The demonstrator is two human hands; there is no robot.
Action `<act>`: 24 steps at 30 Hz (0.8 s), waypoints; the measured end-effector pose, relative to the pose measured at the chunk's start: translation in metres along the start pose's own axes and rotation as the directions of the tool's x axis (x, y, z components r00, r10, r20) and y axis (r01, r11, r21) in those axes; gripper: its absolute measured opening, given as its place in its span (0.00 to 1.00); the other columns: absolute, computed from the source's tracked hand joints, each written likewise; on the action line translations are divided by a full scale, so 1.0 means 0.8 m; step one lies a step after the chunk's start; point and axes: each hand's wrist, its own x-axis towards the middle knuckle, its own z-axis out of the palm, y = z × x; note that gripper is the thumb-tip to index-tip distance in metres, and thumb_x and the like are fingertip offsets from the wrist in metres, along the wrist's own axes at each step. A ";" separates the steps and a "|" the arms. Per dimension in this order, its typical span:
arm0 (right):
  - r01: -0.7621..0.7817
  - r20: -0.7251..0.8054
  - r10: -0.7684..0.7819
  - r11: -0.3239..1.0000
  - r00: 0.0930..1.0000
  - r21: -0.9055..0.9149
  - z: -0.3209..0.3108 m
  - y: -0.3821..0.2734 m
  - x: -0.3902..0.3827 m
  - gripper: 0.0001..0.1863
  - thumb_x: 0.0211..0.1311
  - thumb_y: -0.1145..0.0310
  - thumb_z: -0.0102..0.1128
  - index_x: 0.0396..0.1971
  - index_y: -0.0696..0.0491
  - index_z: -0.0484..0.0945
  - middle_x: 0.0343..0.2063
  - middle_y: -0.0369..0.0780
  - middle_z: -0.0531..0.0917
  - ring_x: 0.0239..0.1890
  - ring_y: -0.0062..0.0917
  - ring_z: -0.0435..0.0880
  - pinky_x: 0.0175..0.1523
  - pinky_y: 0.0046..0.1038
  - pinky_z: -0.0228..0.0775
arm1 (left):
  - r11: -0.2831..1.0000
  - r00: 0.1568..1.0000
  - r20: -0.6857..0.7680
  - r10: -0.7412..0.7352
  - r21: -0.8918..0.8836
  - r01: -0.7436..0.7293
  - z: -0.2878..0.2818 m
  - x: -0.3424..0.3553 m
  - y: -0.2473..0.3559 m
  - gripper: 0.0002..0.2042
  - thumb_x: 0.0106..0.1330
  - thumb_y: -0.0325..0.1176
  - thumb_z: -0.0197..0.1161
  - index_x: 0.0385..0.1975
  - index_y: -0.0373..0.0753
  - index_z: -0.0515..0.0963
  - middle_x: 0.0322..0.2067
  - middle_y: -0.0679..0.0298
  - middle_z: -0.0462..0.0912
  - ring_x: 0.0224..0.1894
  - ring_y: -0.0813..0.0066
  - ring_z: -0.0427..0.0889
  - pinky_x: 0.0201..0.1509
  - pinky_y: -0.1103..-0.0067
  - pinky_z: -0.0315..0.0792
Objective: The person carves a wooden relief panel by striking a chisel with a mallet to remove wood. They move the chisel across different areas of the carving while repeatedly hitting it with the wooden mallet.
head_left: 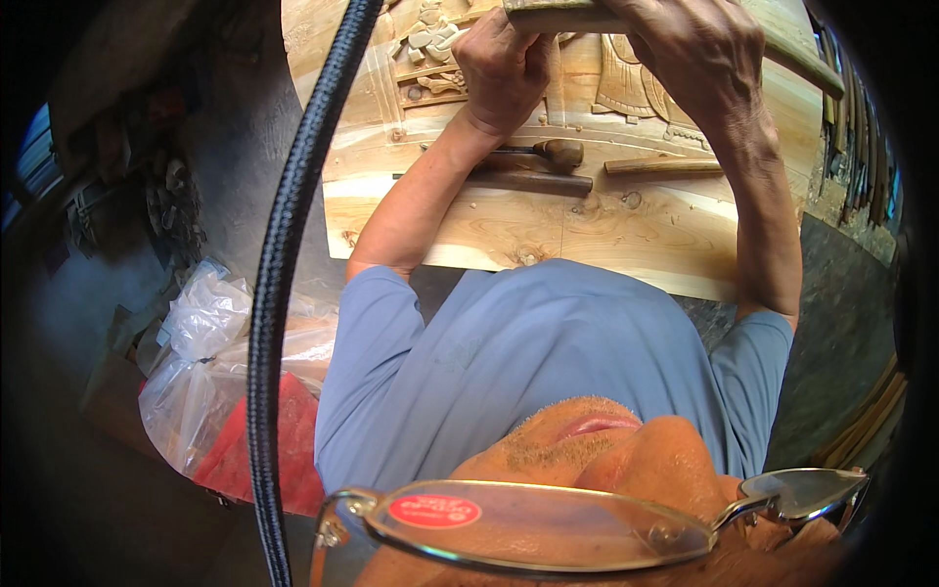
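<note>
A carved wooden panel (pixel 646 220) spreads in front of me, with raised figures (pixel 626 83) cut into its far part. Over the carving, my left hand (pixel 504 76) is closed in a fist, and whatever sits inside it is hidden. My right hand (pixel 699 49) wraps around a wooden mallet (pixel 804 67). The mallet's thick end (pixel 562 17) reaches to the left, just above my left fist. On the panel's plain near part lie a tool with a rounded wooden handle (pixel 559 152), a dark wooden handle (pixel 538 182) and a pale wooden handle (pixel 660 166).
Several long, thin tools (pixel 861 137) stand in a row past the panel's right edge. At the left, a clear plastic bag (pixel 201 338) rests by a red sheet (pixel 264 440). A braided black cable (pixel 284 245) hangs across the left of the view.
</note>
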 end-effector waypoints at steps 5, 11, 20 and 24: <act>-0.063 -0.079 0.072 0.992 0.994 0.107 0.009 -0.006 -0.004 0.27 0.55 0.69 0.69 0.58 0.39 0.84 0.43 0.41 0.90 0.40 0.31 0.90 0.45 0.33 0.84 | 0.987 0.987 0.000 -0.158 -0.001 0.158 -0.006 -0.003 0.018 0.06 0.62 0.20 0.67 0.36 0.36 0.86 0.24 0.55 0.83 0.24 0.60 0.82 0.29 0.69 0.74; -0.072 -0.255 0.139 0.964 0.957 0.256 0.013 0.009 -0.004 0.24 0.57 0.72 0.67 0.56 0.43 0.85 0.43 0.43 0.90 0.44 0.35 0.91 0.48 0.35 0.85 | 0.950 0.962 0.037 -0.270 -0.155 0.272 -0.012 0.009 0.028 0.06 0.63 0.17 0.67 0.37 0.31 0.87 0.24 0.57 0.83 0.25 0.68 0.81 0.30 0.74 0.73; -0.082 -0.248 0.141 0.969 0.958 0.233 0.018 0.016 -0.007 0.24 0.58 0.73 0.67 0.56 0.42 0.86 0.43 0.43 0.91 0.44 0.33 0.92 0.49 0.35 0.85 | 0.887 0.930 0.081 -0.359 -0.282 0.367 -0.005 -0.002 0.024 0.10 0.65 0.15 0.64 0.43 0.31 0.87 0.31 0.58 0.87 0.32 0.71 0.85 0.36 0.76 0.77; -0.087 -0.260 0.157 0.961 0.953 0.262 0.027 0.010 -0.006 0.24 0.58 0.73 0.66 0.56 0.41 0.85 0.43 0.42 0.91 0.43 0.33 0.92 0.49 0.35 0.85 | 0.857 0.916 0.080 -0.394 -0.329 0.397 -0.003 -0.027 0.007 0.11 0.65 0.15 0.63 0.44 0.30 0.87 0.34 0.56 0.89 0.35 0.70 0.87 0.40 0.77 0.79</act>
